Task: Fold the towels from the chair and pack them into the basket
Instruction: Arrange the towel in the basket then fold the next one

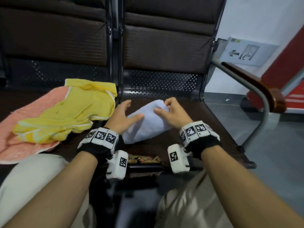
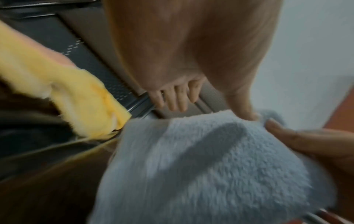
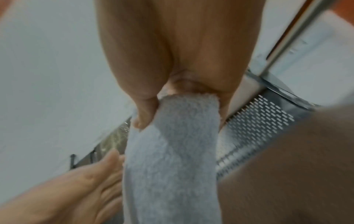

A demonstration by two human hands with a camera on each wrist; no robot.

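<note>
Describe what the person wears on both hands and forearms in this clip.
Both forearms are bare, no sleeves. Each wrist carries a black strap with white blocks printed with black-and-white square markers, plus a white boxy camera unit bearing one marker. The left hand and right hand are ungloved.

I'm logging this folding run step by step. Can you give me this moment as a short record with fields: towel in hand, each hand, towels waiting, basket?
towel in hand: white towel, partly folded, on the right chair seat
right hand: pinches the towel's far end
left hand: open, thumb resting on the towel
towels waiting: yellow towel crumpled on top of pink towel, left seat
basket: not in view
</note>
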